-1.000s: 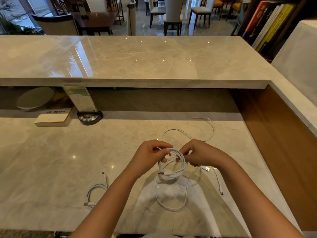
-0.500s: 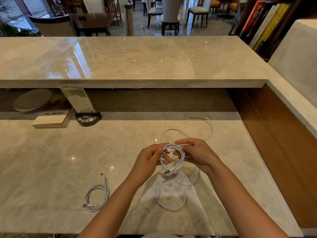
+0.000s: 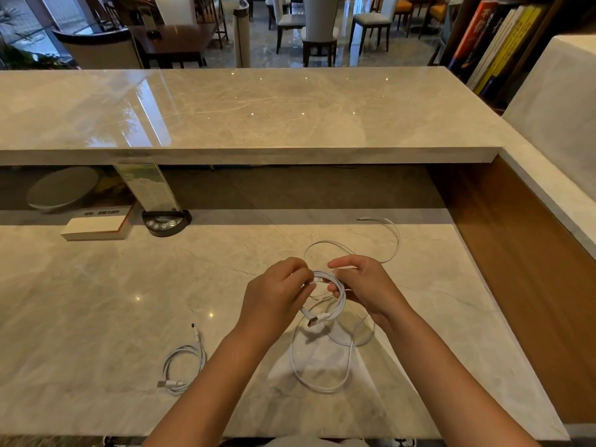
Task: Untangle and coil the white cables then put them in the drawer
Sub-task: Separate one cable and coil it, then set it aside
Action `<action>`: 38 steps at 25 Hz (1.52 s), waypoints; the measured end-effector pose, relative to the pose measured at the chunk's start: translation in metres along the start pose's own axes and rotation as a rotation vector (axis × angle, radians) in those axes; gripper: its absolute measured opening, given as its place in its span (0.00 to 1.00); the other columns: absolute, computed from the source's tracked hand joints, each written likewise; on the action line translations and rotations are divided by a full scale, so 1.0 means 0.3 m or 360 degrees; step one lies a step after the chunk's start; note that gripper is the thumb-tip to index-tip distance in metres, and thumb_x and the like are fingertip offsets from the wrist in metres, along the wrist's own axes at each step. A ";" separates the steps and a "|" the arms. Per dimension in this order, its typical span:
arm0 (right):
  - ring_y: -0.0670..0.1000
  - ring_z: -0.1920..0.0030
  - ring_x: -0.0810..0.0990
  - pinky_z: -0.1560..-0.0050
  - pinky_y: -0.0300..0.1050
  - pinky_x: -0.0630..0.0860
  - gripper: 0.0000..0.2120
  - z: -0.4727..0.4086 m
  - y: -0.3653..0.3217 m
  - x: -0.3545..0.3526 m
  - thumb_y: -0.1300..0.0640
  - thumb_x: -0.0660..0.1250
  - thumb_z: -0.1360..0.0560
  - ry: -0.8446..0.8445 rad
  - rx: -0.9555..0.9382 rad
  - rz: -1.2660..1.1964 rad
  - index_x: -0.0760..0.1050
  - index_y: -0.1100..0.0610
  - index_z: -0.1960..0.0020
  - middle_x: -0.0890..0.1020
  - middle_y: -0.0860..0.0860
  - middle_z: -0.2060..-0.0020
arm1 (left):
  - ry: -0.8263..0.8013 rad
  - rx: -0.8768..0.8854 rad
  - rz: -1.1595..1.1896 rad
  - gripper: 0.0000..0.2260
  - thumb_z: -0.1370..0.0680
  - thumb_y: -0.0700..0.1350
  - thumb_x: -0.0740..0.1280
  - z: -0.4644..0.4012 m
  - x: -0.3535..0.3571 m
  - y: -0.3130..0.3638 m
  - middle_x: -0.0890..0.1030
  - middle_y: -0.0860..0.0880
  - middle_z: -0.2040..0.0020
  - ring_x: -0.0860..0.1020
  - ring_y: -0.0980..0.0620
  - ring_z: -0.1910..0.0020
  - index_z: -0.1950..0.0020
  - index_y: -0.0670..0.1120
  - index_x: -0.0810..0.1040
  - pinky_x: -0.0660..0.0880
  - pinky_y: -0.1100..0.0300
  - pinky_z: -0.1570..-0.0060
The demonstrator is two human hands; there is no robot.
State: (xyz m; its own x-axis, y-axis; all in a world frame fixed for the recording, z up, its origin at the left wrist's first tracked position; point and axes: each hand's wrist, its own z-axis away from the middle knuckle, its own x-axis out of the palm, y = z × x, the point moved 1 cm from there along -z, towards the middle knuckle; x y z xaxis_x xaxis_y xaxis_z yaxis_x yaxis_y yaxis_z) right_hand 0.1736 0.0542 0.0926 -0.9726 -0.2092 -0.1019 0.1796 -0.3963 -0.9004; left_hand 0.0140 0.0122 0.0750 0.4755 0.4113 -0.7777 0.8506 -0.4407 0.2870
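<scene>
1. Cable [image 3: 335, 298], white and partly wound into a small coil, is held just above the counter [image 3: 96, 317] between both hands.
2. The coil's near-left side is pinched by the curled fingers of the left hand [image 3: 277, 291].
3. The coil's right side is gripped by the right hand [image 3: 364, 285], whose fingers are curled round the strands.
4. A USB plug [image 3: 311, 321] is seen hanging at the bottom of the coil, just below the hands.
5. A loose loop of the same cable is laid on the counter beneath the hands, towards the near edge.
6. Another length is trailed away behind the hands and to the right, and its far end [image 3: 362, 218] is laid near the shadowed back of the counter.
7. A second cable [image 3: 183, 366], already coiled, is laid flat on the counter to the left, well apart from the hands.
8. A book [image 3: 96, 225] and a black stand [image 3: 166, 221] with a clear sign are placed at the back left of the counter.
9. A raised marble ledge [image 3: 258, 104] is set behind the counter, with chairs seen beyond it.
10. No part of a drawer can be made out.
</scene>
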 end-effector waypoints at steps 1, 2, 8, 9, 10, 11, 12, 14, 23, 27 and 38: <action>0.48 0.67 0.79 0.63 0.41 0.77 0.08 0.004 -0.003 -0.001 0.65 0.61 0.24 0.0012 -0.0068 0.0074 0.78 0.60 0.49 0.82 0.53 0.65 | 0.0019 0.0028 -0.0041 0.06 0.25 0.46 0.67 -0.001 -0.004 -0.009 0.80 0.50 0.60 0.77 0.53 0.67 0.58 0.45 0.79 0.74 0.59 0.75; 0.47 0.66 0.79 0.62 0.41 0.76 0.07 0.010 -0.005 -0.004 0.63 0.63 0.25 0.0000 -0.0142 0.0139 0.79 0.59 0.50 0.82 0.53 0.65 | 0.0034 0.0045 -0.0057 0.08 0.24 0.48 0.65 -0.002 -0.009 -0.020 0.80 0.50 0.61 0.77 0.53 0.68 0.58 0.44 0.79 0.73 0.60 0.75; 0.47 0.63 0.80 0.58 0.41 0.80 0.11 0.039 -0.022 -0.019 0.64 0.72 0.31 -0.0163 -0.0465 0.0483 0.80 0.52 0.50 0.84 0.53 0.61 | -0.0213 0.0113 -0.0032 0.12 0.23 0.51 0.59 -0.009 -0.030 -0.071 0.77 0.48 0.61 0.73 0.53 0.67 0.57 0.44 0.75 0.73 0.60 0.75; 0.45 0.64 0.79 0.59 0.39 0.79 0.11 0.036 -0.019 -0.021 0.63 0.71 0.30 -0.0114 -0.0547 0.0656 0.81 0.52 0.49 0.83 0.51 0.62 | -0.0271 0.0088 -0.0010 0.12 0.23 0.51 0.59 -0.011 -0.030 -0.075 0.77 0.48 0.61 0.72 0.54 0.67 0.57 0.44 0.75 0.73 0.61 0.73; 0.43 0.65 0.77 0.61 0.34 0.76 0.11 0.034 -0.014 -0.019 0.61 0.70 0.29 -0.0075 -0.0634 0.0855 0.81 0.51 0.48 0.82 0.49 0.62 | -0.0321 0.0015 0.0055 0.11 0.23 0.51 0.61 -0.012 -0.028 -0.076 0.76 0.49 0.60 0.71 0.56 0.66 0.56 0.44 0.75 0.73 0.62 0.70; 0.42 0.64 0.76 0.62 0.32 0.73 0.11 0.033 -0.009 -0.013 0.60 0.69 0.28 -0.0047 -0.0716 0.1033 0.81 0.52 0.47 0.82 0.48 0.61 | -0.0359 -0.0095 0.0153 0.09 0.22 0.49 0.63 -0.011 -0.023 -0.073 0.75 0.50 0.59 0.70 0.58 0.65 0.56 0.44 0.75 0.72 0.64 0.67; 0.43 0.64 0.75 0.62 0.33 0.71 0.11 0.032 -0.003 -0.005 0.60 0.67 0.27 -0.0026 -0.0777 0.1151 0.81 0.52 0.46 0.83 0.49 0.59 | -0.0371 -0.0200 0.0257 0.07 0.22 0.47 0.63 -0.008 -0.017 -0.068 0.74 0.51 0.59 0.69 0.59 0.63 0.55 0.44 0.74 0.70 0.66 0.64; 0.45 0.62 0.75 0.60 0.39 0.71 0.10 0.027 0.005 0.006 0.58 0.66 0.26 0.0024 -0.0829 0.1276 0.81 0.55 0.47 0.84 0.51 0.58 | -0.0359 -0.0291 0.0383 0.04 0.22 0.45 0.63 0.002 0.004 -0.052 0.72 0.53 0.58 0.69 0.60 0.60 0.54 0.44 0.73 0.69 0.66 0.60; 0.50 0.58 0.79 0.55 0.44 0.75 0.09 0.026 -0.009 0.002 0.56 0.65 0.24 0.0069 -0.0886 0.1227 0.81 0.56 0.47 0.84 0.52 0.57 | -0.0211 -0.0096 -0.0040 0.10 0.25 0.49 0.63 -0.007 -0.014 -0.014 0.75 0.49 0.65 0.70 0.53 0.71 0.61 0.44 0.74 0.69 0.61 0.78; 0.50 0.59 0.81 0.55 0.47 0.77 0.09 0.030 -0.017 -0.015 0.57 0.64 0.24 0.0022 -0.0964 0.1146 0.81 0.57 0.47 0.84 0.53 0.59 | -0.0237 -0.0234 0.0171 0.07 0.25 0.44 0.69 -0.022 -0.041 -0.026 0.70 0.53 0.64 0.66 0.57 0.69 0.60 0.44 0.73 0.64 0.70 0.71; 0.47 0.56 0.78 0.57 0.44 0.74 0.12 0.034 0.048 0.007 0.51 0.68 0.27 0.0124 -0.1147 0.1318 0.79 0.49 0.44 0.83 0.47 0.55 | -0.0266 -0.0816 0.0944 0.05 0.25 0.38 0.67 0.017 -0.021 -0.015 0.80 0.48 0.62 0.80 0.58 0.62 0.61 0.42 0.76 0.76 0.65 0.61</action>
State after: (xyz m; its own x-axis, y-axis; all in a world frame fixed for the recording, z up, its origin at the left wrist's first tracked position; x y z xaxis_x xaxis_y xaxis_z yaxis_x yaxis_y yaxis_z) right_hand 0.1757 0.0390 0.0839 -0.6018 -0.1024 -0.7921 0.6770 0.4607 -0.5739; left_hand 0.0060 0.0074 0.0758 0.8753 0.0806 -0.4768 0.4832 -0.1105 0.8685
